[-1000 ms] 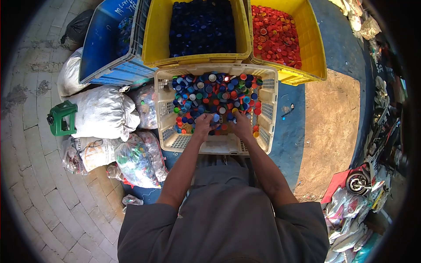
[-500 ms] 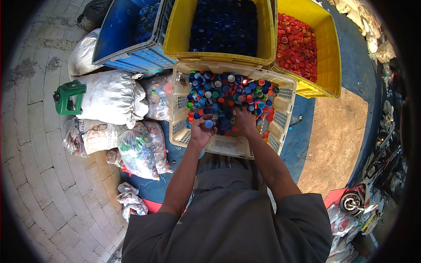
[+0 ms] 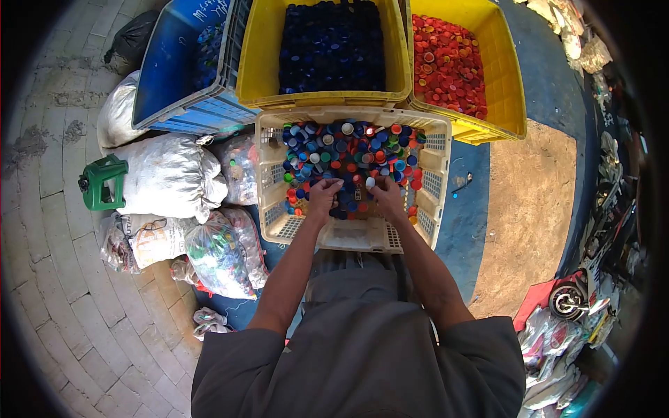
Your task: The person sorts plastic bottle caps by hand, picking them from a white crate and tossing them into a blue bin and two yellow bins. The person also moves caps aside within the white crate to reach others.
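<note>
A white perforated plastic crate [image 3: 433, 180] stands right in front of me, holding many mixed plastic bottle caps [image 3: 341, 148] in blue, red, green and white. Over the near left part of the pile, my left hand [image 3: 323, 199] is closed with thumb and fingertips together; whatever it may hold is hidden. To its right, my right hand [image 3: 389, 198] pinches a white bottle cap [image 3: 370, 182] between thumb and fingers. A small dark rectangular piece [image 3: 357, 191] shows among the caps between the hands.
Behind the crate stand a blue bin [image 3: 174, 115], a yellow bin [image 3: 320, 99] of dark blue caps and another yellow bin [image 3: 505, 76] of red caps. Left are a white sack [image 3: 164, 174], a green plastic container [image 3: 104, 183] and a clear bag [image 3: 219, 244] of plastic pieces.
My left hand has turned, and the blue cap seen in it before no longer shows. My right hand has risen from the pile with a white cap. The view has shifted slightly.
</note>
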The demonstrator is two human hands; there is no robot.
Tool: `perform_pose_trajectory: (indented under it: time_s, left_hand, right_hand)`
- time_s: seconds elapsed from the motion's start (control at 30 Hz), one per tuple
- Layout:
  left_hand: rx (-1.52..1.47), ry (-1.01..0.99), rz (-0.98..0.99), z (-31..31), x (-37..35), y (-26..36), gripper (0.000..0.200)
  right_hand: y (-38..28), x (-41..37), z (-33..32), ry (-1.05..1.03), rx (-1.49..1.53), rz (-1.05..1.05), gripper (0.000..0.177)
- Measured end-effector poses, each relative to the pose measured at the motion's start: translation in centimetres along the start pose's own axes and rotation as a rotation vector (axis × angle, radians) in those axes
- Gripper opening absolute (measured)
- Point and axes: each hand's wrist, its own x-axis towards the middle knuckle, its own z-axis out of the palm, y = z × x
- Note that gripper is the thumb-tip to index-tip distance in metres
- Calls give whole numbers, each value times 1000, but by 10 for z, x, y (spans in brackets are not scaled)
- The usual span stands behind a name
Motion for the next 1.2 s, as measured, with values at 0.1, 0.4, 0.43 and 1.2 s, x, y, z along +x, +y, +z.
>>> perform_pose_trajectory:
  time_s: [0.1,0.4,0.43,1.2]
  left_hand:
    - [403,-16,289,17,17,4,19]
    - [929,135,411,59,60,19,34]
    - [985,153,380,64,58,24,36]
    - [-362,-220,16,3,-5,33,34]
  right_hand:
    - [1,-19,-20,-184,900,207,31]
    - [-7,-54,-47,-232,1096,167,37]
    - [-6,-54,-49,-233,1095,158,38]
    - [-67,-20,-16,-397,1207,187,54]
